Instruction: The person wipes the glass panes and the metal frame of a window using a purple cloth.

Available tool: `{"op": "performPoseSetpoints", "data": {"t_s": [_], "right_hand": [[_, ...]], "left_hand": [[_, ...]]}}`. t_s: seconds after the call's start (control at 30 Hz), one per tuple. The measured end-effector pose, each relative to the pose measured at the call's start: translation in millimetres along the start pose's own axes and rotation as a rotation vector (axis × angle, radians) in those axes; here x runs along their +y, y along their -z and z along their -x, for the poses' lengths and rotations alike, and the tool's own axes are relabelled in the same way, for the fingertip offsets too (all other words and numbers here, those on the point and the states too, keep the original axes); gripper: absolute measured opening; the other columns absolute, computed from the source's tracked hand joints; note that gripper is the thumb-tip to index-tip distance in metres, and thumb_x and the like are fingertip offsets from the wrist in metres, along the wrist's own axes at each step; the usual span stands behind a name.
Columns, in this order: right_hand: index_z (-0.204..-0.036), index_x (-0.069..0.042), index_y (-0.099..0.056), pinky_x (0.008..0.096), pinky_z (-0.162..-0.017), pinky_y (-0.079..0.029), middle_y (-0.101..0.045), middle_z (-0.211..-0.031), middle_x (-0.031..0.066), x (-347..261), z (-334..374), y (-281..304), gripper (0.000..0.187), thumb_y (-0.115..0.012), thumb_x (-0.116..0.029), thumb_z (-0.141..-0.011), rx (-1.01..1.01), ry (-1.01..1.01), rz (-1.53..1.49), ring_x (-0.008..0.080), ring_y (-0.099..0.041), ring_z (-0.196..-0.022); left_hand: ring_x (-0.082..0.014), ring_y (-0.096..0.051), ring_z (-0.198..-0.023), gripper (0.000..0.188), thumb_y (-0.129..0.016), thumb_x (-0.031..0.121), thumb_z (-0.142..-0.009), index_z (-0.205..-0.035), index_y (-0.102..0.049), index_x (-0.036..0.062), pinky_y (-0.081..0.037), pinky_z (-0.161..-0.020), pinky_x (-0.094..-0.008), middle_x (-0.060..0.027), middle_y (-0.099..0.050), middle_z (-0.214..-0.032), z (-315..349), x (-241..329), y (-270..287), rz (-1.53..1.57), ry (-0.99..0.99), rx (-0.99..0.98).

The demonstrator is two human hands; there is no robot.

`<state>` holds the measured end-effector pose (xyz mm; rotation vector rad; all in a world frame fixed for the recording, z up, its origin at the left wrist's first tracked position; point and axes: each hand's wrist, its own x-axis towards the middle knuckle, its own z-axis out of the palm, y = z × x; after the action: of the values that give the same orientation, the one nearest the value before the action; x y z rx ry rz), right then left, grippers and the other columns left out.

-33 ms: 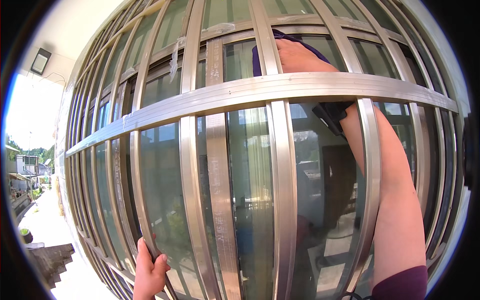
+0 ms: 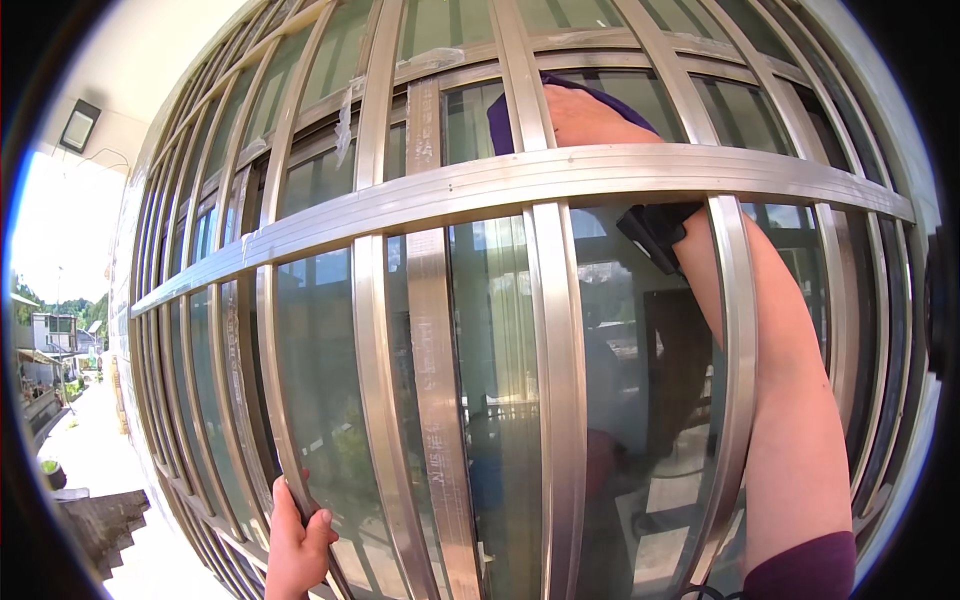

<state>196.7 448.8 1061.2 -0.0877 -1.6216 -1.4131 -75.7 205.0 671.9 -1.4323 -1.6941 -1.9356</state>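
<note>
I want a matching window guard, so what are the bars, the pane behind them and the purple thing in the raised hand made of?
Bars: probably stainless steel, brushed and silvery, with soft streaked glare. Pane: glass, glossy, mirroring the street and sky. Purple thing: looks like soft cloth, matte; the right hand presses it to the pane. The left hand grips a lower bar.

Hands on window's steel grille (image 2: pixel 560 180)

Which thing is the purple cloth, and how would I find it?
Start at the big metal window grille with its wide horizontal bar. Just above that bar, near the top middle, the right hand reaches through the bars and presses a purple cloth on the glass. It is the only soft, purple thing up there; everything around it is shiny metal or glass.
</note>
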Motion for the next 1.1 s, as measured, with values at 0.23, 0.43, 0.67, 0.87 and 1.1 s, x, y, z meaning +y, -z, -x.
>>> {"op": "performPoseSetpoints", "data": {"t_s": [0.23,0.43,0.67,0.87,1.1], "right_hand": [[-0.106,-0.007,-0.063,0.0282,-0.072,-0.053,-0.068,-0.091,0.0038,-55,5,-16,0.023,-0.054,-0.024,-0.093,0.027,0.044,-0.393,0.0156,-0.065,-0.082],[-0.098,-0.007,-0.065,0.0392,-0.080,-0.047,-0.067,-0.096,0.0107,-63,31,-11,0.033,-0.054,-0.032,-0.080,-0.268,-0.233,-0.468,0.0293,-0.061,-0.089],[-0.123,-0.021,-0.058,0.0337,-0.093,-0.043,-0.062,-0.117,0.0093,-70,75,27,0.038,-0.052,-0.026,-0.086,-0.488,-0.360,-0.426,0.0248,-0.059,-0.103],[-0.095,-0.016,-0.071,0.0390,-0.091,-0.044,-0.060,-0.115,0.0123,-82,102,40,0.034,-0.060,-0.006,-0.064,-0.081,-0.123,-0.630,0.0328,-0.055,-0.105],[-0.093,-0.015,-0.072,0.0400,-0.092,-0.044,-0.060,-0.108,0.0118,-109,144,77,0.038,-0.061,0.002,-0.061,-0.099,-0.213,-0.525,0.0307,-0.054,-0.105]], "left_hand": [[-0.0100,-0.049,-0.069,0.058,-0.050,0.001,-0.090,-0.140,-0.021,-0.0034,-0.046,-0.059,-0.0232,-0.0100,-0.051,-0.116,1,-24,2,0.033,-0.097,0.026],[-0.0100,-0.050,-0.072,0.059,-0.049,0.002,-0.091,-0.142,-0.019,-0.0034,-0.047,-0.060,-0.0232,-0.0097,-0.044,-0.132,4,-19,3,0.022,-0.062,0.056],[-0.0100,-0.048,-0.068,0.056,-0.050,0.006,-0.092,-0.141,-0.026,-0.0015,-0.045,-0.060,-0.0219,-0.0069,-0.052,-0.103,-1,-16,2,0.100,-0.068,-0.040],[-0.0101,-0.048,-0.073,0.057,-0.050,0.006,-0.092,-0.142,-0.024,-0.0010,-0.045,-0.061,-0.0225,-0.0077,-0.051,-0.113,0,-19,7,0.138,-0.103,-0.040],[-0.0108,-0.049,-0.083,0.057,-0.049,0.005,-0.093,-0.143,-0.022,-0.0009,-0.046,-0.062,-0.0233,-0.0083,-0.046,-0.128,-2,-26,14,0.224,-0.075,-0.108]]}}
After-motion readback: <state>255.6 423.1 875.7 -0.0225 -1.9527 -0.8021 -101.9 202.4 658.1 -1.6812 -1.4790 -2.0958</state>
